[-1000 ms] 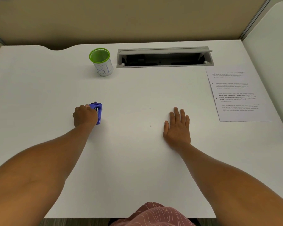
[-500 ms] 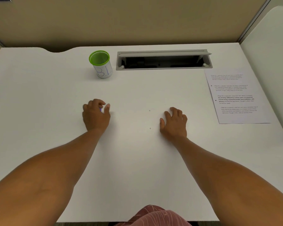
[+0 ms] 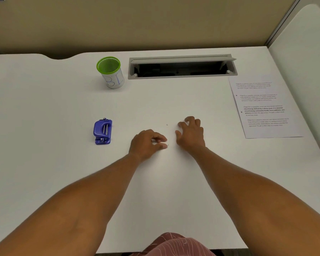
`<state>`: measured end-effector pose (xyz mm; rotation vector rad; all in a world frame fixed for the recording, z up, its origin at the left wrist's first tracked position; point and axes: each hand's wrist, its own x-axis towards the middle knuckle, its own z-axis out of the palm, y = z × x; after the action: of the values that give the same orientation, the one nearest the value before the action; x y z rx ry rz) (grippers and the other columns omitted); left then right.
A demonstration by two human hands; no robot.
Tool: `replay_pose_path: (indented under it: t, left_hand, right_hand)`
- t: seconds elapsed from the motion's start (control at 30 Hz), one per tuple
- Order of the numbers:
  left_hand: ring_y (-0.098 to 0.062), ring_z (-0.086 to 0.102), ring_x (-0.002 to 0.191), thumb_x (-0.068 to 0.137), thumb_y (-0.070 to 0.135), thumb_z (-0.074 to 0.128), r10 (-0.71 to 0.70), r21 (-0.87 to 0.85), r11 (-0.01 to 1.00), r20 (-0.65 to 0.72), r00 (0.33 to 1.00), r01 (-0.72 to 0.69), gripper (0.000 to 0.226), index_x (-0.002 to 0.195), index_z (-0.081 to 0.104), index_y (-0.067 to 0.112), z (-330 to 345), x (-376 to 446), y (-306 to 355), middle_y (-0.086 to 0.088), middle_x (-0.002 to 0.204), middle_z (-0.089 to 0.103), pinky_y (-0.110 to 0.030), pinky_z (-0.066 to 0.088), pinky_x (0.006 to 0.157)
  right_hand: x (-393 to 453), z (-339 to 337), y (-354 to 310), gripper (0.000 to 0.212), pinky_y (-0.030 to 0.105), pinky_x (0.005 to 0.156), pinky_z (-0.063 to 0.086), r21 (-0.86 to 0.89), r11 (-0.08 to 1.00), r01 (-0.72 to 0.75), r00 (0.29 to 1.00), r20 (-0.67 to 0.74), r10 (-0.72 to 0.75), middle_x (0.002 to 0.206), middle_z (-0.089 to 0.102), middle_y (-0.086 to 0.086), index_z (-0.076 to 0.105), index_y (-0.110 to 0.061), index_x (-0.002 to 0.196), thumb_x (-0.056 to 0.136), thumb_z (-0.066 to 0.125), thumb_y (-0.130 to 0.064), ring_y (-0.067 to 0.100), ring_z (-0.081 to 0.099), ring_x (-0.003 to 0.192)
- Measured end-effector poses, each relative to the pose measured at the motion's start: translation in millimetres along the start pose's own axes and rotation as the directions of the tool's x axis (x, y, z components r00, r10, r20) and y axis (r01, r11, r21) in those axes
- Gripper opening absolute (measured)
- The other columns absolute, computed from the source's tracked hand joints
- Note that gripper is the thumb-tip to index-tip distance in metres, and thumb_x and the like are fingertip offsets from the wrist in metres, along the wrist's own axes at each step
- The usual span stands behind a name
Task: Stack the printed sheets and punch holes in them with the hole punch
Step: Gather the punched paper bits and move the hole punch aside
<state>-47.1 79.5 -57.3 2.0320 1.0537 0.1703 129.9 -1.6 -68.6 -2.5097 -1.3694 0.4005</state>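
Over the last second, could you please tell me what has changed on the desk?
The left hand let go of the small blue plastic hole punch and moved right, pinching at a tiny paper dot. The right hand curled its fingers. The punch, printed white sheet and green-rimmed mesh cup stayed put.

Bright, even overhead light; soft faint shadows under forearms on white desk (image 3: 44,108). Wide-angle bowing at edges. Printed sheet (image 3: 262,108) text blurred, unreadable.
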Motion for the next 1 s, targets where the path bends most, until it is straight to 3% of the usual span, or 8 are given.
replay_pose_path:
  t: [0.33, 0.53, 0.63, 0.8, 1.0]
  left_hand:
    - [0.009, 0.057, 0.077, 0.075, 0.051, 0.072, 0.073, 0.159, 0.985, 0.005, 0.997, -0.072, 0.012, 0.081, 0.072, 0.041, 5.5, -0.1, 10.4, 0.017, 0.084, 0.063, -0.018, 0.044, 0.071]
    - [-0.005, 0.059, 0.078, 0.083, 0.036, 0.066, 0.083, 0.266, 0.959, 0.085, 0.993, -0.103, 0.006, 0.081, 0.068, 0.031, 9.0, 6.0, 14.4, 0.011, 0.084, 0.061, -0.024, 0.044, 0.071]
    - [-0.006, 0.059, 0.076, 0.084, 0.030, 0.064, 0.055, 0.262, 0.961, 0.118, 0.992, -0.085, 0.004, 0.081, 0.066, 0.029, 10.9, 8.9, 12.5, 0.012, 0.084, 0.060, -0.022, 0.040, 0.069]
    - [-0.002, 0.059, 0.075, 0.084, 0.036, 0.065, 0.062, 0.229, 0.968, 0.188, 0.980, -0.105, 0.005, 0.084, 0.065, 0.031, 3.6, 13.4, 6.9, 0.017, 0.080, 0.061, -0.020, 0.042, 0.067]
    - [0.010, 0.056, 0.070, 0.084, 0.033, 0.064, 0.038, 0.182, 0.980, 0.201, 0.979, -0.075, 0.002, 0.083, 0.064, 0.035, 0.0, 15.0, 2.4, 0.029, 0.074, 0.059, -0.014, 0.035, 0.063]
  right_hand:
    - [-0.6, 0.7, -2.6, 0.035, 0.039, 0.096, 0.035, -0.005, 1.000, -0.009, 1.000, -0.017, 0.009, 0.136, 0.039, 0.006, 0.058, -0.016, 0.123, 0.091, 0.051, -0.031, 0.028, 0.033, 0.124]
    - [8.6, -3.8, -13.1, 0.032, 0.038, 0.090, 0.044, 0.053, 0.999, -0.003, 0.999, 0.034, 0.001, 0.125, 0.043, 0.005, 0.059, -0.017, 0.122, 0.093, 0.053, -0.026, 0.025, 0.039, 0.116]
    - [14.1, -4.6, -19.3, 0.031, 0.038, 0.089, 0.045, 0.110, 0.994, 0.001, 0.998, 0.057, -0.008, 0.121, 0.045, 0.004, 0.061, -0.018, 0.122, 0.093, 0.054, -0.026, 0.023, 0.041, 0.115]
    - [23.9, -4.2, -24.0, 0.026, 0.034, 0.083, 0.045, 0.138, 0.990, 0.009, 0.997, 0.080, -0.020, 0.116, 0.048, 0.001, 0.064, -0.022, 0.116, 0.093, 0.054, -0.028, 0.019, 0.043, 0.113]
    - [33.7, -2.7, -29.6, 0.022, 0.031, 0.078, 0.044, 0.177, 0.984, -0.004, 0.997, 0.072, -0.009, 0.110, 0.054, -0.003, 0.071, -0.023, 0.105, 0.091, 0.055, -0.026, 0.015, 0.048, 0.109]
